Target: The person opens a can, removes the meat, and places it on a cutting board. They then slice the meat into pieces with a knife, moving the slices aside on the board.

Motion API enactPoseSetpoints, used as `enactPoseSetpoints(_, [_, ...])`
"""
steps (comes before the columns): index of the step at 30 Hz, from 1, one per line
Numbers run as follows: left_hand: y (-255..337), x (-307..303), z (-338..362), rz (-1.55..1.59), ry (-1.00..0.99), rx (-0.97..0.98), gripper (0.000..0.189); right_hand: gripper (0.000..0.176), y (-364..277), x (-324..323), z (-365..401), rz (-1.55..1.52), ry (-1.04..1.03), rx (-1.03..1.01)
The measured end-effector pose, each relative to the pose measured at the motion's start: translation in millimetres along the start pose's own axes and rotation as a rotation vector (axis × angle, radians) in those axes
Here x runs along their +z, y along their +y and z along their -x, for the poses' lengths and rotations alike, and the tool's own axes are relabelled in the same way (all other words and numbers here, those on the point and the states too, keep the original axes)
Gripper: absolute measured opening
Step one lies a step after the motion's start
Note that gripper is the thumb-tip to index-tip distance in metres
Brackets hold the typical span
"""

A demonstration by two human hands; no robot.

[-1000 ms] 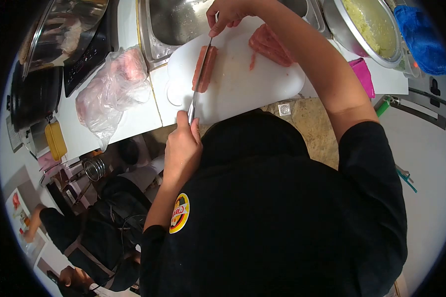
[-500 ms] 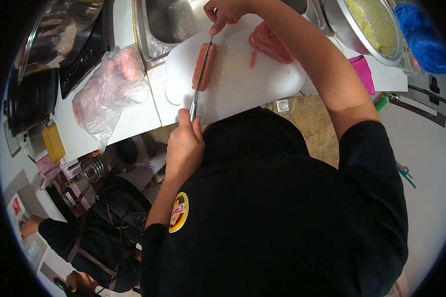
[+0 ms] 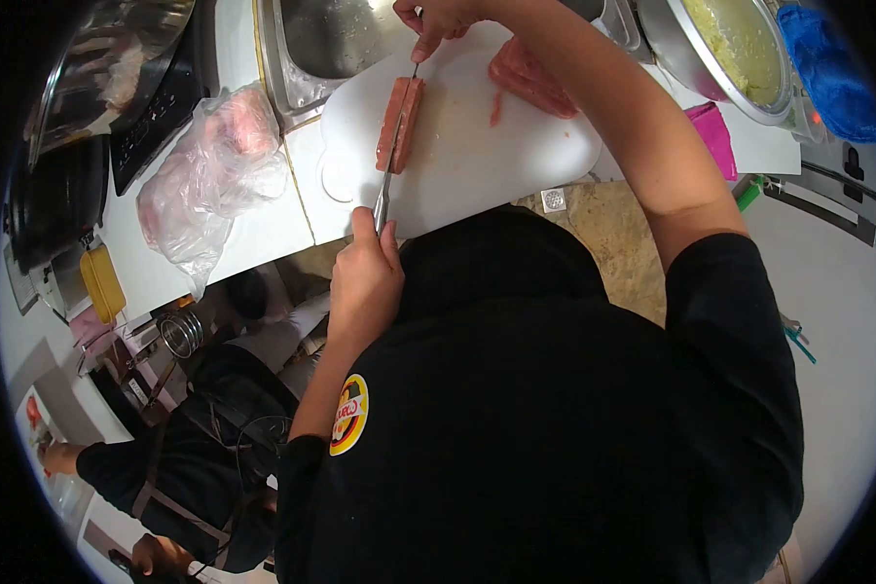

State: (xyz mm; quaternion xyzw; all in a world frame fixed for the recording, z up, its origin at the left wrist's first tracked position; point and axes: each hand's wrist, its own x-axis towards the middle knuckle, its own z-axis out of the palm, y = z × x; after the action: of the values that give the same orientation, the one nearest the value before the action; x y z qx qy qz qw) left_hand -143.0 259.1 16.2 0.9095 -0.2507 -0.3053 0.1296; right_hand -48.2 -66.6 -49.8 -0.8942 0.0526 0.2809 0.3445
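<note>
A long knife (image 3: 383,202) lies lengthwise over a narrow block of pink meat (image 3: 400,127) on the white cutting board (image 3: 467,170). Its thin blade line runs along the top of the meat; how deep it sits cannot be made out. My left hand (image 3: 365,277) is closed on the near end of the knife, thumb and forefinger on either side of the metal. At the far end, my right hand (image 3: 443,24) is closed around the knife, partly cut off by the frame's top. A larger piece of meat (image 3: 530,78) rests on the board beneath my right forearm.
Behind the board is a steel sink (image 3: 336,39). Plastic-bagged meat (image 3: 214,161) lies left, near a black pot (image 3: 58,200). At right stand a steel bowl (image 3: 779,112) of shredded pale-green food and a blue cloth (image 3: 832,73). Another person (image 3: 200,467) works at lower left.
The board, meat and knife appear slightly higher and further left, as the whole view shifts a little. Both hands keep their hold on the knife. The other person's arm has moved slightly.
</note>
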Motion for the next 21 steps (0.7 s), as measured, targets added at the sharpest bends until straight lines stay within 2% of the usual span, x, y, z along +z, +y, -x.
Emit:
enactPoseSetpoints(3, [0.3,0.3,-0.4,0.011,-0.005,-0.010,0.023,0.053,-3.9,-0.5,6.3,0.083,0.041,0.013])
enactPoseSetpoints(21, [-2.1,9.4,-4.3,0.016,0.015,-0.012,0.023,0.061,-2.9,1.8,5.7,0.109,0.079,0.032])
